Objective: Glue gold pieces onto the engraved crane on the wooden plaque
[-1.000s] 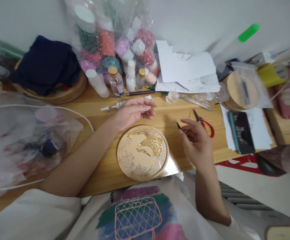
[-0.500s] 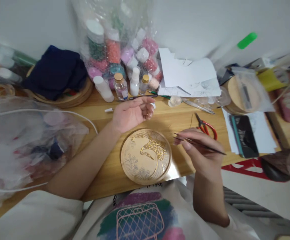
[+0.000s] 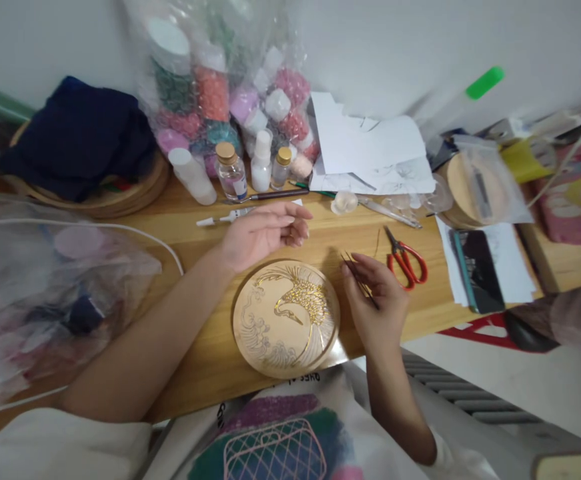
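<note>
Wooden disc, beside tweezers in right fingers

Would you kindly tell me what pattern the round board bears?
The round board bears a long-beaked bird, partly outlined in gold, best seen in the head view.

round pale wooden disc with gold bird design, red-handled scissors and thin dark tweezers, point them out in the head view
Round pale wooden disc (image 3: 285, 335): head view, on bare wood near its middle.
Red-handled scissors (image 3: 400, 252): head view, near the pivot.
Thin dark tweezers (image 3: 365, 288): head view, midway along the shaft.
</note>
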{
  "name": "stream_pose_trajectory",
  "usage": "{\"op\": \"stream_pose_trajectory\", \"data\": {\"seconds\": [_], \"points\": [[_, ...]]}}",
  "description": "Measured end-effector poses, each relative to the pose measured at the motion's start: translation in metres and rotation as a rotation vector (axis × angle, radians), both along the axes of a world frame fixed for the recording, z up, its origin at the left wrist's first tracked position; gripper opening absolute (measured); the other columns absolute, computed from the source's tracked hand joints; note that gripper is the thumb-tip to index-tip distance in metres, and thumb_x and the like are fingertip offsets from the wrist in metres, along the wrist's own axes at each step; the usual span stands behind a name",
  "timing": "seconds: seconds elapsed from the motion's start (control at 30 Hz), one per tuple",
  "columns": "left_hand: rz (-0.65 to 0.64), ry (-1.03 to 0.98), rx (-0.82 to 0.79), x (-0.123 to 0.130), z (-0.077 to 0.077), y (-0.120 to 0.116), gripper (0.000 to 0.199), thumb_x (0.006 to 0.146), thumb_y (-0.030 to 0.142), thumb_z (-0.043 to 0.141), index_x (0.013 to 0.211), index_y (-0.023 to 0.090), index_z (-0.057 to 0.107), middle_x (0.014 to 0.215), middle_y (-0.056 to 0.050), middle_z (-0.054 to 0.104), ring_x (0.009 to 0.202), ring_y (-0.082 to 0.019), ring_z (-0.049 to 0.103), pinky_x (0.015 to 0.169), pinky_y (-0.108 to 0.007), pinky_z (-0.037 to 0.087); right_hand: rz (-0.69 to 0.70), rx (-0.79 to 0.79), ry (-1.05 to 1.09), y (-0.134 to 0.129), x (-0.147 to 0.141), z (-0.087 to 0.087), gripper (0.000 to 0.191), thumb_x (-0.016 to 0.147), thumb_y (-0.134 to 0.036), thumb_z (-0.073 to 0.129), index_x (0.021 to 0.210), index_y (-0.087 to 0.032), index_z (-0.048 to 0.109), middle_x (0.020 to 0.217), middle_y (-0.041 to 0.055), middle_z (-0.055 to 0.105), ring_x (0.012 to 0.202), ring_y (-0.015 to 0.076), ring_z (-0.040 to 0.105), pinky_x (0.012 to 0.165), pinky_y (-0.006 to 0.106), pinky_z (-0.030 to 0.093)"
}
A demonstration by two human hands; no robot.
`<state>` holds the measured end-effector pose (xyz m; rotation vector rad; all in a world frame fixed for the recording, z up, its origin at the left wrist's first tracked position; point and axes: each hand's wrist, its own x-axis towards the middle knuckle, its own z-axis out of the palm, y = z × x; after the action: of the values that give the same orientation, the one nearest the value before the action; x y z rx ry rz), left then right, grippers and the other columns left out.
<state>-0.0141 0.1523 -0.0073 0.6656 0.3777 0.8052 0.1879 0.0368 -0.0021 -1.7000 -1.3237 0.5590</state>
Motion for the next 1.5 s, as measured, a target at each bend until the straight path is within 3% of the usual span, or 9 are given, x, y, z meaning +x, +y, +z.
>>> {"op": "stream_pose_trajectory", "data": {"seconds": [0.13,0.4,0.63,0.73,1.0,1.5], "points": [[0.007,0.017,0.004,0.001,0.001,-0.001,0.032,0.071,0.031,0.081,0.094,0.010,0.073,0.079,-0.005,0.071,0.072,-0.013,0.062,0.069,-0.026,0.044,-0.029,-0.010,-0.020,0.003,-0.002,0.005,0.017,0.083,-0.029,0.071,0.096,-0.019,0.073,0.088,0.0051,0.078,0.077,0.0161,0.075,0.073,0.030,0.063],[0.017,0.056,-0.007,0.003,0.003,-0.002,0.027,0.071,0.027,0.079,0.093,0.011,0.072,0.078,-0.005,0.070,0.072,-0.014,0.062,0.070,-0.027,0.044,0.039,0.137,-0.257,0.004,-0.008,0.010,0.006,0.086,-0.021,0.067,0.089,-0.020,0.071,0.082,0.0026,0.071,0.077,0.0138,0.067,0.069,0.028,0.057],[0.019,0.050,-0.002,0.003,0.003,-0.002,0.027,0.072,0.028,0.079,0.093,0.011,0.072,0.078,-0.005,0.069,0.072,-0.013,0.062,0.069,-0.027,0.044,0.110,0.155,-0.352,-0.012,-0.015,0.011,0.014,0.091,-0.019,0.063,0.104,-0.021,0.068,0.091,0.0039,0.074,0.081,0.0149,0.069,0.070,0.029,0.057],[0.018,0.050,0.001,0.002,0.003,-0.002,0.028,0.072,0.028,0.080,0.093,0.011,0.071,0.078,-0.005,0.069,0.072,-0.013,0.061,0.069,-0.027,0.044,0.183,0.162,-0.410,-0.021,-0.009,0.010,0.018,0.090,-0.016,0.064,0.107,-0.022,0.067,0.096,0.0055,0.075,0.089,0.0176,0.070,0.074,0.032,0.057],[0.014,0.052,0.008,0.002,0.003,-0.001,0.030,0.072,0.029,0.080,0.093,0.011,0.071,0.079,-0.005,0.069,0.072,-0.013,0.061,0.069,-0.026,0.043,0.302,0.220,-0.496,-0.045,0.011,0.004,0.031,0.086,-0.008,0.067,0.114,-0.020,0.066,0.095,0.0070,0.073,0.085,0.0181,0.067,0.075,0.033,0.056],[0.026,0.103,0.044,0.001,0.004,-0.001,0.029,0.072,0.032,0.079,0.092,0.012,0.070,0.078,-0.005,0.067,0.071,-0.014,0.060,0.068,-0.028,0.043,0.343,0.178,-0.495,-0.041,0.014,0.001,0.031,0.088,-0.012,0.064,0.117,-0.023,0.065,0.098,0.0072,0.074,0.088,0.0193,0.069,0.076,0.035,0.058]]}}
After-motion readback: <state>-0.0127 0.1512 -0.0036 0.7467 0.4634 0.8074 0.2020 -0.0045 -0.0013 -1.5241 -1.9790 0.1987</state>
